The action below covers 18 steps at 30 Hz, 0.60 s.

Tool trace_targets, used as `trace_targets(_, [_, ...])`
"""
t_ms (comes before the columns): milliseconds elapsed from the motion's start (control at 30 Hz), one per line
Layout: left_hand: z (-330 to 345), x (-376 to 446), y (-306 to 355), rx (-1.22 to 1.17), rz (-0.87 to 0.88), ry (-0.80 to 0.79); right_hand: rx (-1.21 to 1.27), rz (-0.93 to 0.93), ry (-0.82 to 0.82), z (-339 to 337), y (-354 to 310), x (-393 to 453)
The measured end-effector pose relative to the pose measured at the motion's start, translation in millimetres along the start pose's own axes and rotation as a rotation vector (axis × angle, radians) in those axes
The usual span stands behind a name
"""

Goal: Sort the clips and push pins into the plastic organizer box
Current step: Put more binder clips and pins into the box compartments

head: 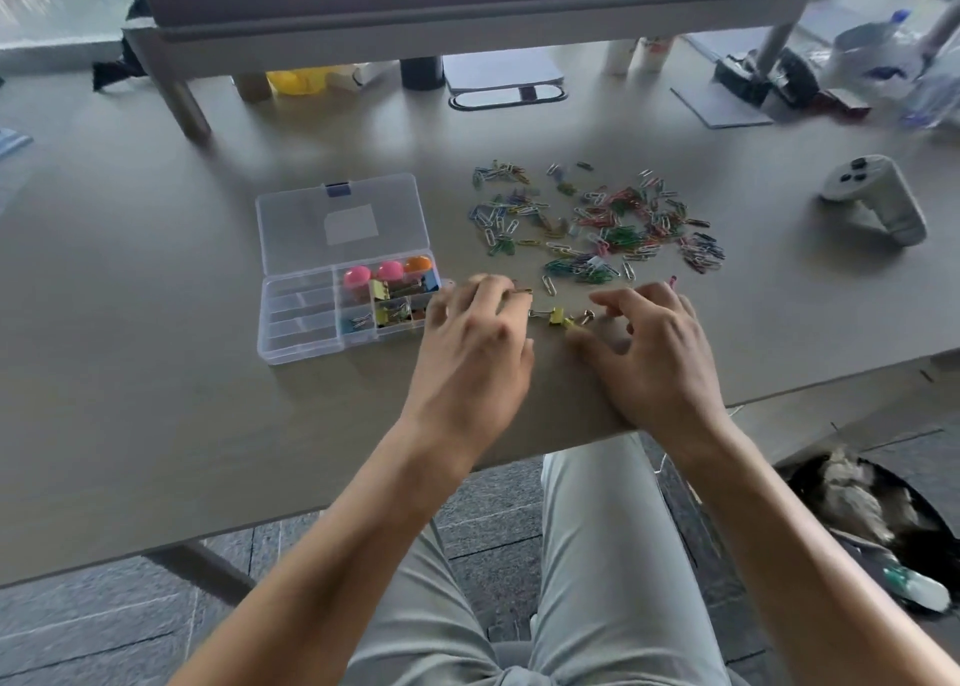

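A clear plastic organizer box lies open on the desk, lid flat behind it. Its right compartments hold pink and orange round push pins and several binder clips. A spread of coloured paper clips lies to the right of the box. A yellow binder clip sits on the desk between my hands. My left hand rests beside the box's right end, fingers curled, fingertips near a small metal piece. My right hand hovers with fingers spread, thumb tip just below the yellow clip.
A white handheld controller stands at the right. A raised monitor shelf spans the back, with a notebook, bottles and a yellow item beneath. The desk's front edge runs just below my wrists; a bin sits on the floor at right.
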<state>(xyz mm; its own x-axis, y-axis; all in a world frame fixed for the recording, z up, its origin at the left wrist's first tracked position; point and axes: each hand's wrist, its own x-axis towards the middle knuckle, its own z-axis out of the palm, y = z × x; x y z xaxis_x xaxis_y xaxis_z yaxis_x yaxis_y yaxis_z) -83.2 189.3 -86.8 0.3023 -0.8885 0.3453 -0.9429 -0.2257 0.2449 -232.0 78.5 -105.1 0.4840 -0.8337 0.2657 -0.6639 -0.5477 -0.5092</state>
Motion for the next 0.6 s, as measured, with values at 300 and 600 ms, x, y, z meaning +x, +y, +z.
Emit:
trace_targets(300, [20,38,5,-0.084,0.030,-0.126,0.066,-0.105,-0.002,3,12,7])
trace_targets(600, [17,32,5,-0.099,0.039,-0.077,0.098,-0.096,0.058,5,9,5])
